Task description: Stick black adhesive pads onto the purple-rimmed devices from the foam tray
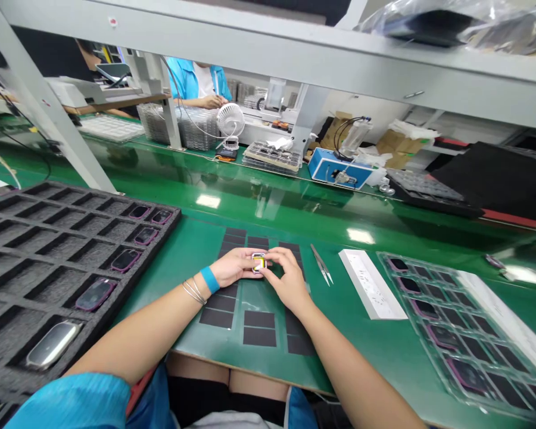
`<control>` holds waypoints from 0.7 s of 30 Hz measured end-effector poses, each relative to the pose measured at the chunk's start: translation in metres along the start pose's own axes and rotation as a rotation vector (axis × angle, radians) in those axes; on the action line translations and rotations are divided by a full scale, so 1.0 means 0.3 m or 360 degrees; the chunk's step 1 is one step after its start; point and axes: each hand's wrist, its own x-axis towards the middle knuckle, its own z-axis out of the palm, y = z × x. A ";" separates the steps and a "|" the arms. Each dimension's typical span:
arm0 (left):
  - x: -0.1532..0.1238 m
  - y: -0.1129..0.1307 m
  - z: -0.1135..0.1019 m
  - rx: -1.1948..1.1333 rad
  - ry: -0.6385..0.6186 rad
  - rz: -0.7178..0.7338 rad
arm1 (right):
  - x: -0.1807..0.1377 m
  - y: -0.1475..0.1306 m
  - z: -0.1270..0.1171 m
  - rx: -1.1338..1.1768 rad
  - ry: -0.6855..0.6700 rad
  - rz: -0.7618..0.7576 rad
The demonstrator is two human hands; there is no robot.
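Note:
Over the middle of the green bench, my left hand (233, 267) grips a small watch case (258, 263) with rounded corners, a pale rim and a yellow patch inside. My right hand (289, 275) meets it from the other side, thumb and fingers closed on the same case. Underneath lie columns of dark rectangular sheets (259, 328), partly covered by my hands and forearms. Tweezers (321, 265) rest just right of my right hand. Beyond them is a long white box (371, 285) with small dark marks on top.
At left stands a black foam tray (161, 238) with several purple-rimmed watch cases and one silver one. A clear plastic tray (417, 348) with similar pieces lies at right. Behind are a small white fan (230, 120), a blue device (339, 168) and a co-worker in blue (185, 77). A metal beam (268, 47) crosses overhead.

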 end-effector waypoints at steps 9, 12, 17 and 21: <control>0.014 -0.033 -0.003 0.0168 -0.0101 0.0136 | -0.007 0.016 0.015 0.0935 -0.0395 0.0560; 0.010 -0.033 0.001 0.0192 -0.0110 0.0193 | -0.012 0.002 0.016 0.0971 -0.0301 0.0568; -0.002 -0.026 0.009 0.0215 -0.0127 0.0132 | -0.008 -0.014 0.004 0.1052 -0.0306 0.0659; -0.005 -0.022 0.011 0.0342 -0.0187 0.0082 | -0.004 -0.021 0.001 0.1147 -0.0419 0.0632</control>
